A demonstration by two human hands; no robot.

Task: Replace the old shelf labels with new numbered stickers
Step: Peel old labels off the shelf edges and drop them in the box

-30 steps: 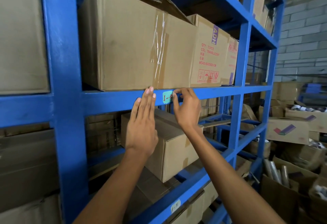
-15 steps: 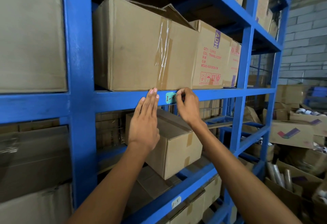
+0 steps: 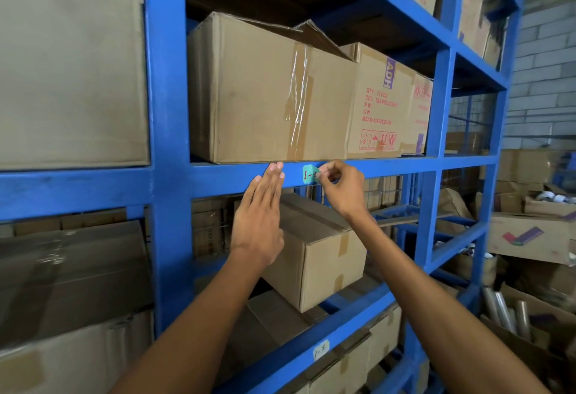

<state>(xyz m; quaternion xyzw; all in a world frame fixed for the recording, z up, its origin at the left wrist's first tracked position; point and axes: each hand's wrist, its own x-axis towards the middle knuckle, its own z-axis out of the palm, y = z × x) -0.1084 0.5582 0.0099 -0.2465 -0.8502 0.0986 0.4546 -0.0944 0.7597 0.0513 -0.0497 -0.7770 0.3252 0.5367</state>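
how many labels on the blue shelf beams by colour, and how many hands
green label, pinched at its right edge by the right hand: 1
white label on the lower beam: 1
hands, with the left hand flat against the beam: 2
total: 4

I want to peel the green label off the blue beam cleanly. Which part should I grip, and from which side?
Grip the green label at its right edge, coming from the right. It lies flat on the blue beam, and the right hand already pinches that edge, while the left hand rests flat on the beam beside it.
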